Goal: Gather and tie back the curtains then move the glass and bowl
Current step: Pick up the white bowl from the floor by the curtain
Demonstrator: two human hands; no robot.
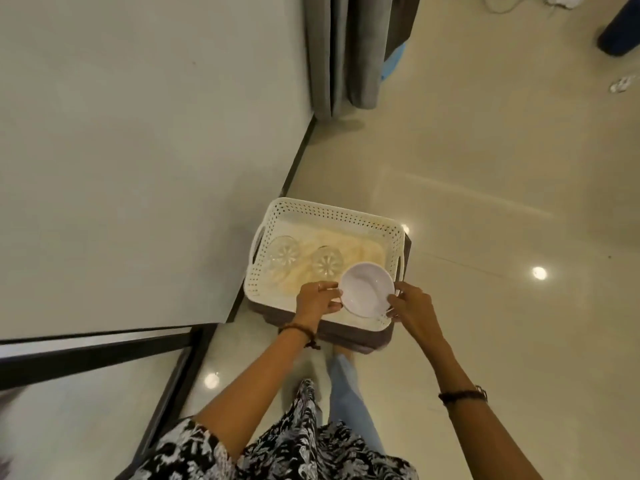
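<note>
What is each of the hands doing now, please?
Left hand: pinching the left rim of the white bowl.
Right hand: gripping the bowl's right rim, above the white basket.

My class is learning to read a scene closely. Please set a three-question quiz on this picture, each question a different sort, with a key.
1. True or false: both hands hold the white bowl.
2. How many clear glasses stand in the white basket?
3. Where does the grey curtain hang? A) beside the wall B) over the basket

Key
1. True: the left hand and right hand grip its rim.
2. Two: left glass, right glass.
3. A
</note>
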